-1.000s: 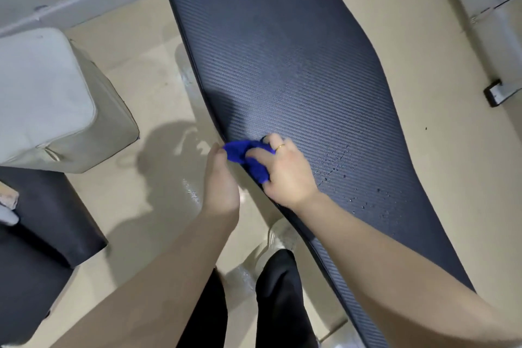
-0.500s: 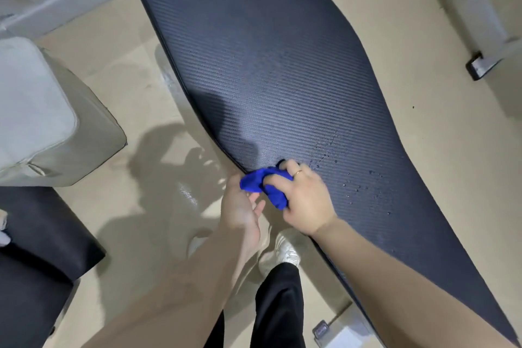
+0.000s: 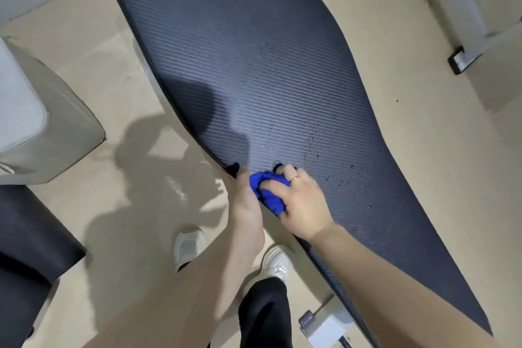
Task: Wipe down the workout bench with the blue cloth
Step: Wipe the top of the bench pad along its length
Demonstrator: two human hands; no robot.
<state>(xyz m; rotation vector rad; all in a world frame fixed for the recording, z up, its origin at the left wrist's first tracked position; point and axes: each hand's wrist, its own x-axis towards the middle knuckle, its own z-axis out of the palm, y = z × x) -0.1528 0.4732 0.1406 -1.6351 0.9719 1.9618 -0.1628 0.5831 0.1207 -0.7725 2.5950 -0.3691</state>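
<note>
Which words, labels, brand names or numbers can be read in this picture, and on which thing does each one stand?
None: no readable text appears on the workout bench, the blue cloth, the white shoes or the grey cushion.

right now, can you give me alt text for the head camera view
A person's right hand presses a bunched blue cloth onto the near edge of a black workout bench pad, with the left hand beside the cloth at the pad's edge. Water droplets bead on the pad right of the cloth.
</note>
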